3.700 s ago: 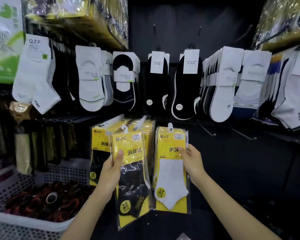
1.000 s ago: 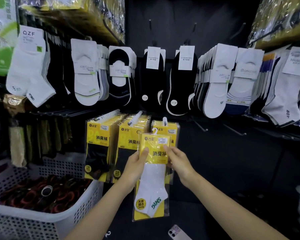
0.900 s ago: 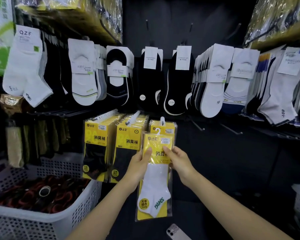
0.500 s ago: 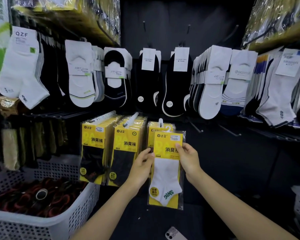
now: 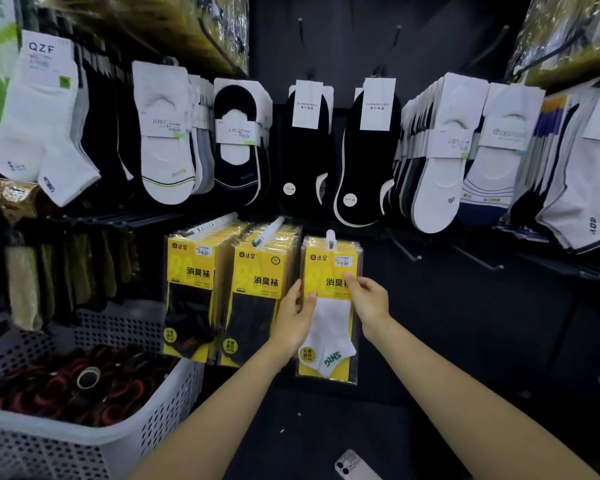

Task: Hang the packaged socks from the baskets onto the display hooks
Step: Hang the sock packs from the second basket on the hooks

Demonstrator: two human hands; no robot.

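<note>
The yellow-carded clear packet holding a white ankle sock (image 5: 329, 327) hangs at the front of the rightmost of three yellow stacks, its top edge up at the white-tipped display hook (image 5: 330, 236), which pokes out just above it. The left hand (image 5: 293, 317) pinches the packet's left edge, thumb laid on the front and fingers tucked behind. The right hand (image 5: 369, 299) pinches the right edge higher up, thumb on the yellow card. Just left hang two fuller stacks of yellow packets with black socks (image 5: 257, 299). Near left stands a white perforated plastic basket (image 5: 153, 420) holding dark red-and-black items. A phone in a pale case (image 5: 355, 465) lies near, low between the forearms.
</note>
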